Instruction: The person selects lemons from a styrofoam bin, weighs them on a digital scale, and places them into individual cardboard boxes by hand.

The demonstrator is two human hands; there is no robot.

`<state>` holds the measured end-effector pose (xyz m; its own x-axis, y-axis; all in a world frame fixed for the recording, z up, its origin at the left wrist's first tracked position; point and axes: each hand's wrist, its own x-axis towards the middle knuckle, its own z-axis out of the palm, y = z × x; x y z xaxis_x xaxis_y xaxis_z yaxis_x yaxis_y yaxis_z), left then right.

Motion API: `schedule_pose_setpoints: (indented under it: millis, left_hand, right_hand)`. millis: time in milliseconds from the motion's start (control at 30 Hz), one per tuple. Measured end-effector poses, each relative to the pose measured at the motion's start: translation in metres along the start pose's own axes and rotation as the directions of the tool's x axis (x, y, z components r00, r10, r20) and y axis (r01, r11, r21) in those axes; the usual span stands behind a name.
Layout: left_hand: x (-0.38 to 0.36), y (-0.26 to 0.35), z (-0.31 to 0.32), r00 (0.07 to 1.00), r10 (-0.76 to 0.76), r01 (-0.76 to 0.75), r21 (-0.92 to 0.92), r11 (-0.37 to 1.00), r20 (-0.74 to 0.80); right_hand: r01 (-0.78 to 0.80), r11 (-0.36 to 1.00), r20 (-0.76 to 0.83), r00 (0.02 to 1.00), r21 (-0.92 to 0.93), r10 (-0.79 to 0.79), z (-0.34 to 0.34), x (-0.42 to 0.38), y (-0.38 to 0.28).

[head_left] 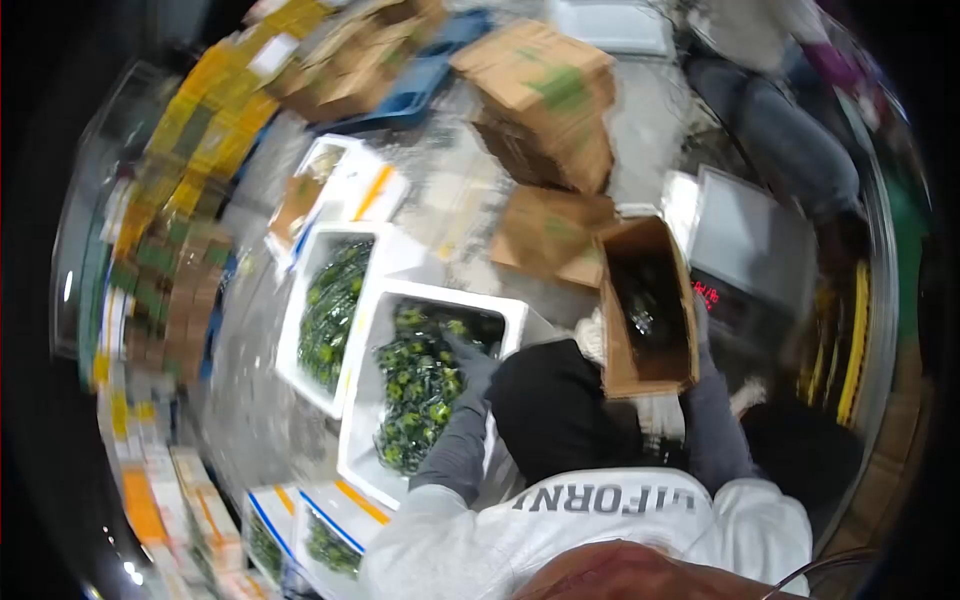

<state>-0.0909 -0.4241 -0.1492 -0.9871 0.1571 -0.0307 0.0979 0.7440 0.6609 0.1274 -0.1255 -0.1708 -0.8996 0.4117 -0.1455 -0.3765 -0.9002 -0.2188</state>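
Inside the white foam box (362,432), leafy greens (412,400) are lying heaped, and the left hand (472,364) is reaching among them, its grip too blurred to tell. Picking through them seems the step in hand; lifting any would be calling for a gentle grasp. Beside the open carton (650,383), the right hand (701,312) is resting, its closure unclear; beyond, a red display (706,292) is glowing.

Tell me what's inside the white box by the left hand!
Green leafy plants lie in the white box; the left hand covers part, and the top layer hides what's beneath.
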Motion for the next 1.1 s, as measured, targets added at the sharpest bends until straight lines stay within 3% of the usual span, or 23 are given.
schedule_pose_setpoints:
  millis: [67,100,167,233,267,367,433,467,567,600,667,767,833,900,967,1033,1100]
  left_hand:
    - [0.004,0.006,0.000,0.950,-0.222,0.191,0.155,0.969,0.218]
    - [0.030,-0.058,0.041,0.994,-0.007,-0.019,0.240,0.970,0.109]
    - [0.018,0.000,0.012,0.964,-0.159,0.072,0.366,0.928,0.213]
    - [0.015,0.010,0.002,0.970,-0.108,0.032,0.325,0.945,0.219]
    - [0.010,-0.001,0.005,0.989,-0.002,-0.042,0.291,0.956,0.148]
    - [0.015,-0.032,0.009,0.901,0.172,-0.311,0.317,0.896,0.398]
    - [0.004,-0.017,0.003,0.917,0.165,-0.289,0.321,0.902,0.362]
    - [0.007,-0.001,-0.002,0.901,0.086,-0.284,0.430,0.857,0.425]
    - [0.055,-0.032,0.048,0.842,-0.152,-0.320,0.707,0.630,0.517]
    - [0.060,-0.042,0.057,0.859,-0.115,-0.329,0.711,0.621,0.498]
    - [0.037,-0.007,0.029,0.956,-0.173,0.061,0.418,0.907,0.237]
    - [0.025,-0.024,0.008,0.955,0.160,-0.247,0.367,0.897,0.250]
    - [0.024,0.007,-0.024,0.956,0.136,-0.216,0.312,0.925,0.258]
    - [0.030,-0.036,-0.024,0.989,0.141,-0.142,0.024,0.990,0.050]
    - [0.011,-0.011,-0.062,0.969,0.224,-0.209,0.144,0.967,-0.103]
    - [0.014,-0.007,-0.086,0.952,0.206,-0.215,-0.014,0.977,-0.224]
    - [0.038,-0.027,-0.101,0.957,0.104,-0.197,-0.344,0.918,-0.270]
  right_hand:
    - [-0.053,0.998,0.004,0.999,-0.031,0.053,-0.002,0.004,-0.009]
    - [-0.070,0.997,0.004,0.998,-0.039,0.070,-0.003,0.005,-0.013]
    - [-0.095,0.995,-0.006,0.995,-0.042,0.095,-0.008,0.008,-0.016]
    - [-0.104,0.993,-0.010,0.995,-0.051,0.104,-0.008,0.007,-0.020]
    - [-0.112,0.992,-0.013,0.994,-0.054,0.111,-0.009,0.006,-0.021]
    - [-0.114,0.992,-0.010,0.993,-0.049,0.114,-0.014,0.004,-0.026]
    - [-0.115,0.993,-0.008,0.993,-0.040,0.115,-0.017,0.000,-0.028]
    - [-0.118,0.992,-0.001,0.993,-0.036,0.118,-0.018,0.000,-0.030]
    - [-0.115,0.993,0.008,0.993,-0.012,0.115,-0.023,-0.003,-0.028]
    - [-0.095,0.995,0.013,0.995,0.001,0.095,-0.025,-0.008,-0.028]
    - [-0.074,0.997,0.024,0.997,0.025,0.074,-0.029,-0.012,-0.030]
    - [-0.042,0.997,0.050,0.998,0.070,0.039,-0.035,-0.020,-0.029]
    - [-0.019,0.996,0.109,0.994,0.091,0.009,-0.037,-0.022,-0.029]
    - [0.000,0.996,0.191,0.981,0.089,-0.017,-0.037,-0.022,-0.037]
    - [0.105,0.994,-0.079,0.991,-0.039,-0.108,-0.032,-0.025,-0.038]
    - [0.058,0.993,-0.111,0.993,0.106,-0.046,-0.041,-0.024,-0.038]
    - [0.044,0.990,-0.107,0.994,0.136,-0.029,-0.038,-0.027,-0.039]
